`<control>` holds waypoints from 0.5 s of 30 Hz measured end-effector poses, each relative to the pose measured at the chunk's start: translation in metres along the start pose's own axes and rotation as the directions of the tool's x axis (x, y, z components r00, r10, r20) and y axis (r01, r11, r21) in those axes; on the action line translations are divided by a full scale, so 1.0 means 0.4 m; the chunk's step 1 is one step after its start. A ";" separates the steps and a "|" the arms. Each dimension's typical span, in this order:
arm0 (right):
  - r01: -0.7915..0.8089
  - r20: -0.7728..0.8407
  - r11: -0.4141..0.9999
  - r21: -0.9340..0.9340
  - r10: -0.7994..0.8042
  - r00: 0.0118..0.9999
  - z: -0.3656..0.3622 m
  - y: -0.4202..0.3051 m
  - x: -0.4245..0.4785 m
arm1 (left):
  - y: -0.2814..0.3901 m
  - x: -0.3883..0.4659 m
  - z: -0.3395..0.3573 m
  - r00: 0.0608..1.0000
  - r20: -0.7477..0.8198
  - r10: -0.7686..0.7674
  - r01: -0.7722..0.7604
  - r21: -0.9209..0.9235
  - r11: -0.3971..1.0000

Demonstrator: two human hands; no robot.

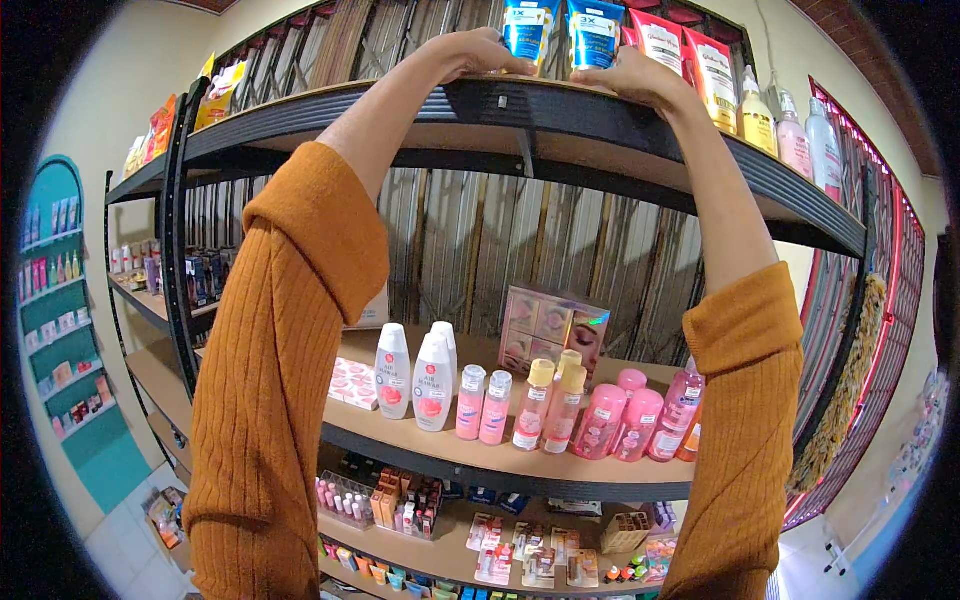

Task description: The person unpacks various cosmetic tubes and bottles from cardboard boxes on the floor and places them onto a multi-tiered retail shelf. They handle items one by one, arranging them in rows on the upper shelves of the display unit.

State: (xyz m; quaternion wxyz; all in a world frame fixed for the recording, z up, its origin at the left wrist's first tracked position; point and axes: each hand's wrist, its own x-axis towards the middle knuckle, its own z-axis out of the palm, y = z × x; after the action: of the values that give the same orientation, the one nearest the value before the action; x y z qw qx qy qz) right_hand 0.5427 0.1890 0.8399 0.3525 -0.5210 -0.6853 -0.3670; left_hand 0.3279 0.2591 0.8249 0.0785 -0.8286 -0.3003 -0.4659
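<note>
Both my arms reach up to the top shelf (540,97), in rolled-up orange knit sleeves. My left hand (484,56) is at the base of a blue tube (527,31), its thumb across the front and its fingers partly hidden on the far side. Another blue tube (595,34) stands upright a little to the right. My right hand (646,75) holds that one low down from its right side, thumb in front. More tubes show partly behind these two. Red-and-white tubes (660,43) stand right beside my right hand.
Pump bottles (793,139) line the top shelf's right end. On the middle shelf (480,461) stand white bottles (433,382), pink bottles (600,420) and a boxed cosmetic set (555,326). Below are lipstick trays (409,502) and carded packs (540,559). A metal folding gate (465,247) backs the rack.
</note>
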 end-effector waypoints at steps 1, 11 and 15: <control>0.014 0.012 1.000 0.018 -0.014 1.000 -0.001 0.003 0.001 | -0.001 0.002 0.001 1.000 0.009 0.005 -0.005 -0.016 1.000; 0.047 0.031 0.999 0.003 -0.047 0.998 -0.030 -0.048 -0.048 | 0.002 -0.007 0.001 0.999 -0.003 0.045 -0.045 -0.042 0.998; 0.054 0.054 0.998 0.013 -0.055 0.997 -0.027 -0.029 -0.032 | 0.008 -0.012 0.005 0.999 -0.035 0.037 -0.038 -0.026 0.999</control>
State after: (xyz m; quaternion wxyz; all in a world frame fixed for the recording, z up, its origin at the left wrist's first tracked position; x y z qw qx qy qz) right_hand 0.5351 0.1718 0.8324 0.3264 -0.5098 -0.7108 -0.3582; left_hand 0.3294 0.2552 0.8202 0.0815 -0.8268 -0.2772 -0.4825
